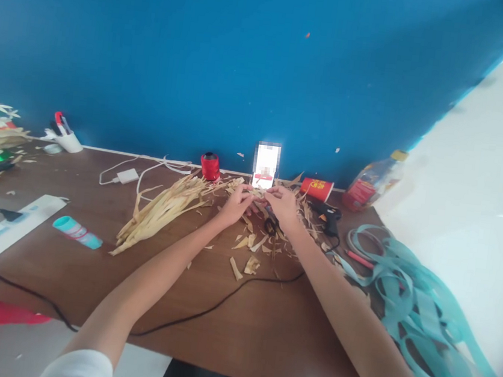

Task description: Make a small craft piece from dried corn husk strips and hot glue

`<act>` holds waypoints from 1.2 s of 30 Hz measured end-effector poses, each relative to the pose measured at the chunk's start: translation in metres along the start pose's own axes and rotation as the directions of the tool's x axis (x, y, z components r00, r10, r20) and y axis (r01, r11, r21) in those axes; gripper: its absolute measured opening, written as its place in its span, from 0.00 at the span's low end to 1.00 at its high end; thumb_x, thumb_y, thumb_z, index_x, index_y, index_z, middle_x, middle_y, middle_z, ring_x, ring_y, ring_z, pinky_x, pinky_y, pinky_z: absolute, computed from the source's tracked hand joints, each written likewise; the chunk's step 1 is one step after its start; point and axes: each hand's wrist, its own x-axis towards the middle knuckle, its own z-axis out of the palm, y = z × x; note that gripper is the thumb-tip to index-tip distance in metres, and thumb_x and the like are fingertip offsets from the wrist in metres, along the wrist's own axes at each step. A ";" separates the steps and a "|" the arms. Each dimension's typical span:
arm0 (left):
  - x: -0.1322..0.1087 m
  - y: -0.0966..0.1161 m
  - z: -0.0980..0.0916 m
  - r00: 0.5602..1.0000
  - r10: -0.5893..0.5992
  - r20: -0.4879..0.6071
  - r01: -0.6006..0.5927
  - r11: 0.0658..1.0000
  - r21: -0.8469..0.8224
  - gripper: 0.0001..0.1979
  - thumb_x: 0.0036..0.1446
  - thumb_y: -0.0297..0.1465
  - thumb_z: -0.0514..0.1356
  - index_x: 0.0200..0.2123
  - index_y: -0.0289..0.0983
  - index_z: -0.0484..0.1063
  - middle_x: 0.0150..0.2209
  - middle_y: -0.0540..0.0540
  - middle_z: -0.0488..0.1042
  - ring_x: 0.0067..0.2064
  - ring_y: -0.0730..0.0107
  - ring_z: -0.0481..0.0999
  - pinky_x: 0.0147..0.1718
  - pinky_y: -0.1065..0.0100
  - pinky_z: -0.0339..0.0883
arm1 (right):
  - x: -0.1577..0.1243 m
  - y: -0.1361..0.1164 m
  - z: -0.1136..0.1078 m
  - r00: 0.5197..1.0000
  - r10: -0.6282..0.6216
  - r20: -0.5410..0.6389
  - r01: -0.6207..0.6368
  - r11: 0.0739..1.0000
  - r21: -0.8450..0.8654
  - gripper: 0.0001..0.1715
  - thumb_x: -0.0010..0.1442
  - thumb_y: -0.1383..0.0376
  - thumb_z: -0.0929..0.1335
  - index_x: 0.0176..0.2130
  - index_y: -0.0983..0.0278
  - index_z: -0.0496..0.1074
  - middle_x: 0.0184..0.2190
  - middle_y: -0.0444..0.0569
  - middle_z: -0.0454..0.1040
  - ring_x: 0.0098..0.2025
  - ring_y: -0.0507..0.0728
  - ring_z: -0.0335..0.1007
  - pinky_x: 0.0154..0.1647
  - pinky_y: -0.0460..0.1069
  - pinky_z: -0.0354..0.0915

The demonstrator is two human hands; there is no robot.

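My left hand (237,205) and my right hand (283,206) meet near the back of the brown table (217,330). Between their pinched fingertips is a small pale piece of dried husk (258,194), its shape too small to make out. Just behind them stands a bright phone (265,165). Black-handled scissors (270,224) lie below my right hand, among scattered husk scraps (252,265). To the left of my left hand rests a bundle of long dried corn husks (162,208).
A black glue gun (330,218), a red paper cup (317,189), a bottle (373,181) and tangled teal ribbon (416,298) occupy the right side. Leftward are a red can (210,167), a blue tube (77,231) and a power strip (36,220). A black cord (220,300) crosses the front.
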 end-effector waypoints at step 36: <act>0.007 0.001 -0.008 0.983 -0.127 -0.135 0.097 0.973 -0.207 0.14 0.53 0.39 0.62 0.27 0.35 0.65 0.19 0.56 0.56 0.19 0.83 0.54 0.19 0.75 0.48 | -0.011 -0.008 0.012 0.951 -0.073 0.300 0.076 0.997 0.004 0.14 0.51 0.58 0.71 0.35 0.65 0.73 0.27 0.50 0.77 0.28 0.57 0.75 0.27 0.49 0.69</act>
